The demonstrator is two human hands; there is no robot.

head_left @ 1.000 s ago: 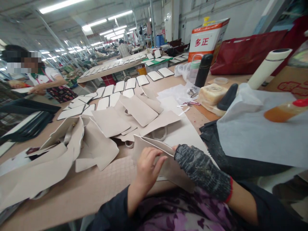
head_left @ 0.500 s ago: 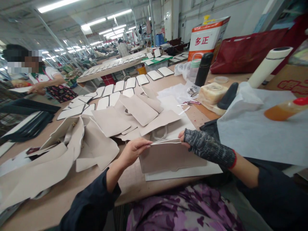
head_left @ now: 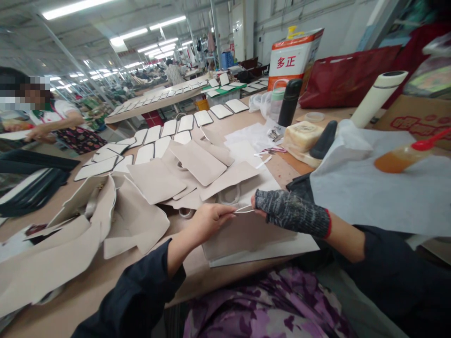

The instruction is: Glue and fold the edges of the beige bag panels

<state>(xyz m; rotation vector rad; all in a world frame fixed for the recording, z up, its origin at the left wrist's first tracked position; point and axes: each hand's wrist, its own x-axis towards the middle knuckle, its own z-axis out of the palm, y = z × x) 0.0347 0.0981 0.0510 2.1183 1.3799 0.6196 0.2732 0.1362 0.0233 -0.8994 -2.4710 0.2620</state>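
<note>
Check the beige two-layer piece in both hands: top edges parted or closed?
Parted between left hand and gloved right hand: the beige piece shows a narrow gap between its white edges.

Fingers of the left grip [head_left: 213, 219] and the right grip [head_left: 287, 213] cover parts of the upper edge of a beige piece [head_left: 243, 234], whose face is too blurred for detail. It hides much of the pale sheet [head_left: 303, 243] beneath. Just beyond the grips, a beige loop [head_left: 238, 191] is partly covered by a panel [head_left: 232, 177]. Well left of the left grip, the view cuts off a beige stack [head_left: 45, 272] and a person [head_left: 70, 122], the head partly masked by blurred squares. Right of the right grip, a bottle [head_left: 394, 160] and a carton [head_left: 408, 110] meet the picture's edge, the carton cut short. Far beyond both, a distant worker [head_left: 173, 73] is too small to make out.
</note>
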